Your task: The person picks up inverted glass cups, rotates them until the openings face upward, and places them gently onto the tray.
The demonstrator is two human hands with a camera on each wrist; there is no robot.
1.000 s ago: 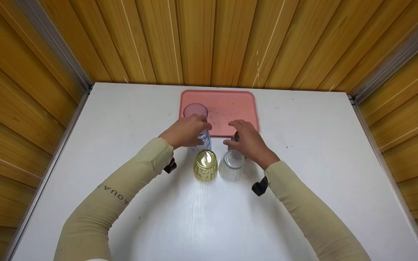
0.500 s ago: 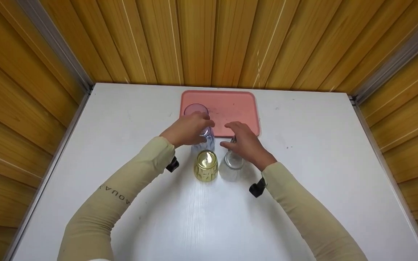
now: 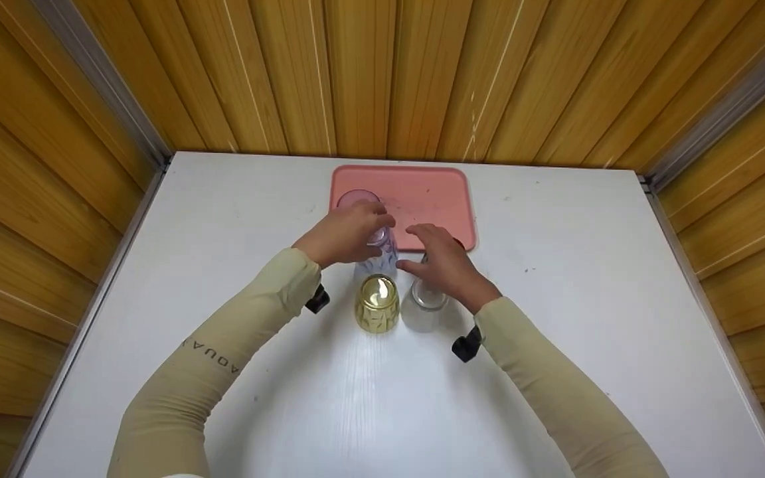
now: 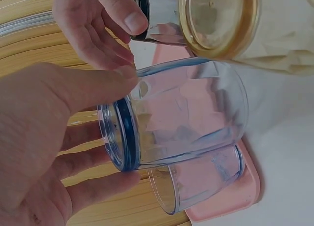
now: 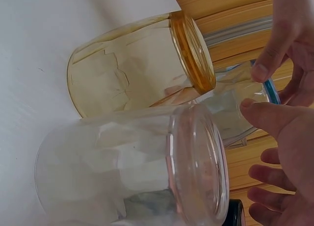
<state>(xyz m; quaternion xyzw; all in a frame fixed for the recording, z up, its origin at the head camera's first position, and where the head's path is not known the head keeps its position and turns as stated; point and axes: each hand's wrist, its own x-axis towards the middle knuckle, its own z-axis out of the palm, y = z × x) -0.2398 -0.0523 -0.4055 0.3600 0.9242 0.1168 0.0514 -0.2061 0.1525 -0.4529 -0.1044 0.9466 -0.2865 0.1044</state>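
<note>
My left hand (image 3: 346, 232) grips an upturned blue-tinted glass (image 4: 186, 113) near its base, thumb on one side and fingers on the other. The glass stands in front of the pink tray (image 3: 422, 182). To its right, my right hand (image 3: 447, 262) hovers with fingers spread and loosely bent, above a dark glass (image 4: 141, 15) that it mostly hides in the head view. In the right wrist view, its thumb overlaps the blue glass. Nearer me, side by side, stand an upturned yellow glass (image 3: 377, 312) and an upturned clear glass (image 3: 422, 317).
A purple-tinted glass (image 3: 358, 197) stands on the left part of the tray, just beyond my left hand. White tabletop (image 3: 555, 265) surrounds the group. Wood-look panels (image 3: 356, 79) rise behind the table and on both sides.
My left hand has shifted slightly right with the blue glass, closer to the dark one. My right hand has drifted a little left. The yellow, clear and purple glasses have stayed put.
</note>
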